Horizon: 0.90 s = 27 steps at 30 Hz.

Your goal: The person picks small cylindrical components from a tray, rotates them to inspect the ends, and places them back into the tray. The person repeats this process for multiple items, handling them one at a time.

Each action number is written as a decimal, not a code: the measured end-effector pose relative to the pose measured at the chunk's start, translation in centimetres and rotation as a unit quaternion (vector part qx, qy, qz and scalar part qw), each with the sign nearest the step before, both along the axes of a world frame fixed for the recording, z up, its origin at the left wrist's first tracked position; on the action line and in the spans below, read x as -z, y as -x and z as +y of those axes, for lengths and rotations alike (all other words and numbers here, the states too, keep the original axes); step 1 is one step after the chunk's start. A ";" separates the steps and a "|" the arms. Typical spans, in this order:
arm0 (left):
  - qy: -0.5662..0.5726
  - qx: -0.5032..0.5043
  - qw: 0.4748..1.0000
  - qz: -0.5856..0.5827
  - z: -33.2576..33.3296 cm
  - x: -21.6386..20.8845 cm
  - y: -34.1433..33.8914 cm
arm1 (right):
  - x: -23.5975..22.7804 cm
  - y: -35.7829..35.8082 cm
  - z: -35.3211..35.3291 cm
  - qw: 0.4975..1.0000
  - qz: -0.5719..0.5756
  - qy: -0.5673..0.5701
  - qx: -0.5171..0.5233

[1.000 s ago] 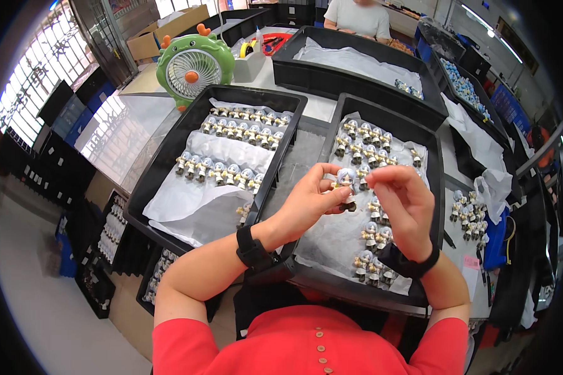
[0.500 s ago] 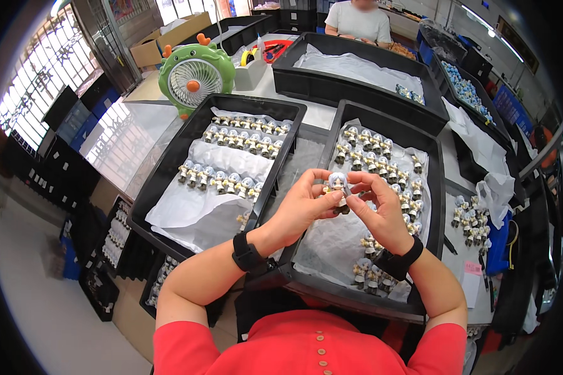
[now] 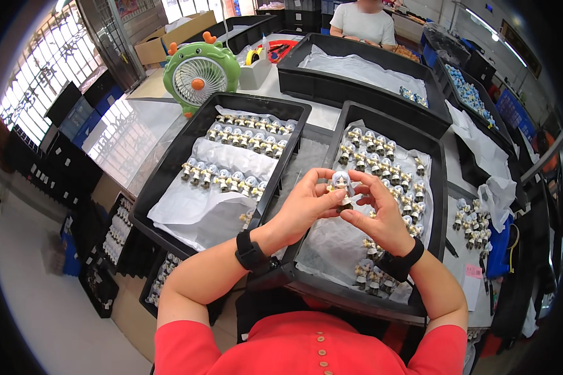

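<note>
The left hand (image 3: 306,203) pinches a little doll (image 3: 340,181) with pale hair, head up, over the right tray (image 3: 440,187). The right hand (image 3: 381,215) curls around the doll's other side, but I can't tell if it grips too. This looks like the step of checking or fixing the doll. The next move seems to need soft, steady fingers. Below, more dolls lie on white paper (image 3: 325,244), and the left tray (image 3: 266,103) has rows of them.

The head-worn wide fisheye camera looks steeply down and forward over a red buttoned fabric top (image 3: 288,344), with the bare hands (image 3: 302,205) near and a round green plastic fan (image 3: 201,76) farther off.
</note>
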<state>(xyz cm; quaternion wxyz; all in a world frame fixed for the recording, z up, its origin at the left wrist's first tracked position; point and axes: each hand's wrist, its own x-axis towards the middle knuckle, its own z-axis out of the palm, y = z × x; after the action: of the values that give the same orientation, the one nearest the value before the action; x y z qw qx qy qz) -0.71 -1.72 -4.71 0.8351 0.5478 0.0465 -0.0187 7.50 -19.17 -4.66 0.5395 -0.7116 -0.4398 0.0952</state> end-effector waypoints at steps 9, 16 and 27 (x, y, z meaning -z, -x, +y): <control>-0.002 0.004 1.000 0.002 -0.1 -0.3 0.1 | 0.2 0.1 0.1 1.000 -0.003 0.005 -0.001; -0.025 0.003 1.000 -0.005 -0.1 -0.1 0.1 | 0.1 0.1 0.1 1.000 -0.012 0.009 -0.001; -0.035 0.005 0.999 -0.003 -0.1 0.0 0.1 | 0.0 0.2 0.0 1.000 -0.014 0.012 -0.003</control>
<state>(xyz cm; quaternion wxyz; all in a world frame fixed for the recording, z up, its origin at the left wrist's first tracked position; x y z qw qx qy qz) -0.83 -1.84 -4.66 0.8153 0.5772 0.0420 -0.0201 7.31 -19.14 -4.64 0.5244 -0.7179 -0.4485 0.0920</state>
